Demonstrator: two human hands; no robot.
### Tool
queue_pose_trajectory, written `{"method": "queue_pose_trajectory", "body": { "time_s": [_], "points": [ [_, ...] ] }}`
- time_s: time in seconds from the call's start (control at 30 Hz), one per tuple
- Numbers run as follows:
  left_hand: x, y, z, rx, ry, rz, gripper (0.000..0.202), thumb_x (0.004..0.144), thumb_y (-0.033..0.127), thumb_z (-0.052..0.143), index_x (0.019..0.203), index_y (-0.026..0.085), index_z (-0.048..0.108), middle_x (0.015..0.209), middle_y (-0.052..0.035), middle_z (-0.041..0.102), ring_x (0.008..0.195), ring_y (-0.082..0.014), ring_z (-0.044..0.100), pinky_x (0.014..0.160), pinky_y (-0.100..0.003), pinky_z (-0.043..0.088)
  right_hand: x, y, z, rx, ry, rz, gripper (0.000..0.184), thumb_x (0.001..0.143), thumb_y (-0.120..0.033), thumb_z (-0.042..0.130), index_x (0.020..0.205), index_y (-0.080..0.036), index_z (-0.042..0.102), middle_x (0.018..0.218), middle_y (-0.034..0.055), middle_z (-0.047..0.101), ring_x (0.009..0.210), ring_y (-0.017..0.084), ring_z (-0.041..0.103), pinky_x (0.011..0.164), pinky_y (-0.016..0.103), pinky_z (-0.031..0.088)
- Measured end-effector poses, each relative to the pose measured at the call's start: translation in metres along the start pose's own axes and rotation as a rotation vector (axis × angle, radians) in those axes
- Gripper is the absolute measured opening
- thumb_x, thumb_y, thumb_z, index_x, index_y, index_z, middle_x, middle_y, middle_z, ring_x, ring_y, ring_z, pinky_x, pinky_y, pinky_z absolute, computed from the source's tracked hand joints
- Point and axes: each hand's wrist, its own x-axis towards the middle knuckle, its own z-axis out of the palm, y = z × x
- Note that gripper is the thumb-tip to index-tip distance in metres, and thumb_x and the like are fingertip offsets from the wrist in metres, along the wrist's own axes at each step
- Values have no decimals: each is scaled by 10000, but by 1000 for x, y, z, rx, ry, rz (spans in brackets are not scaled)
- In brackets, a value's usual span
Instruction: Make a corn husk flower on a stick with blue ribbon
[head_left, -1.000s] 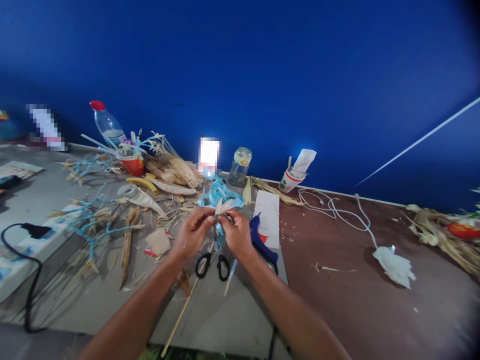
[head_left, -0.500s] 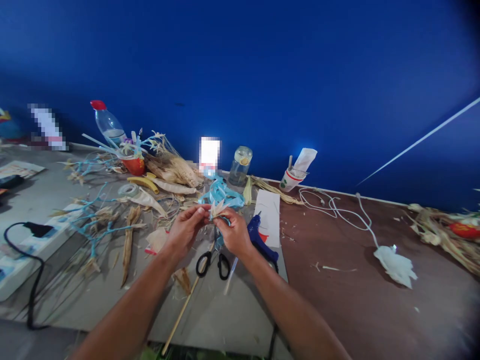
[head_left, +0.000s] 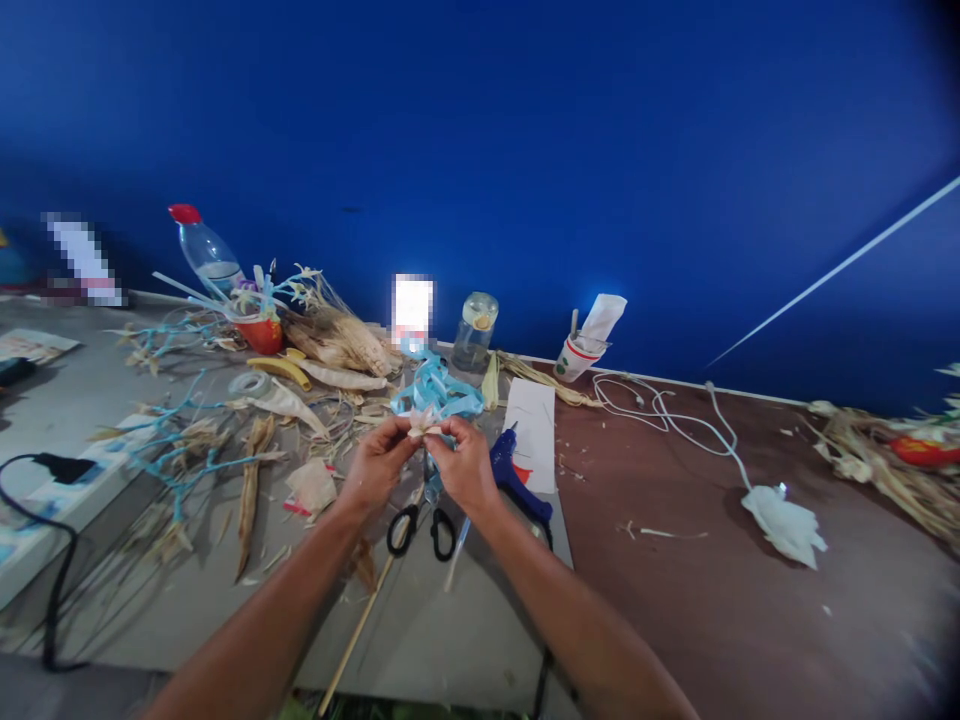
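A small pale flower [head_left: 424, 424], seemingly of dried husk petals, is pinched between both hands above the middle of the table. My left hand [head_left: 380, 462] grips its left side with thumb and fingers together. From the right, my right hand [head_left: 465, 462] pinches the flower too. Just below the hands lie black-handled scissors [head_left: 442, 535], their blades partly hidden. A blue glue gun [head_left: 517, 478] rests on a white sheet [head_left: 541, 412] to the right of my right hand. Light blue ribbon [head_left: 439, 388] is heaped behind the flower.
Blue-wrapped stems [head_left: 176, 470] and husk strips [head_left: 255, 490] lie at left, near a white power strip [head_left: 105, 500]. Along the wall stand a red-capped bottle [head_left: 206, 250], a glass jar [head_left: 475, 332] and a cup [head_left: 576, 358]. White cable [head_left: 724, 450] crosses the brown right side.
The flower has turned in my fingers, its petals now lower and spread more sideways. Both hands stay pinched around it. The whole view has shifted slightly.
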Motion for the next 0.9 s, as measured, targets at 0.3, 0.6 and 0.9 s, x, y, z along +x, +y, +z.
{"method": "queue_pose_trajectory", "body": {
  "time_s": [0.3, 0.6, 0.9],
  "points": [
    [-6, -2, 12, -207, 125, -60, 163, 700, 305, 681, 785, 169, 649, 753, -9, 653, 713, -131, 579, 736, -267, 446, -11, -7, 0, -156, 31, -250, 135, 829, -223, 510, 791, -208, 639, 819, 40, 653, 835, 188, 553, 824, 344, 338],
    [-6, -2, 8, 183, 150, 134, 136, 770, 311, 598, 769, 175, 605, 722, 18, 586, 709, -123, 520, 718, -241, 409, -19, -2, 1, -287, 19, -344, 221, 883, -225, 443, 742, -197, 612, 793, 44, 641, 806, 179, 524, 855, 367, 301],
    [-3, 6, 0, 219, 174, 181, 141, 750, 295, 612, 835, 183, 596, 764, 3, 610, 713, -140, 536, 691, -247, 414, -13, -12, -8, 43, 123, -201, 144, 791, -301, 539, 875, -198, 594, 892, 54, 593, 876, 191, 534, 819, 339, 387]
  ]
}}
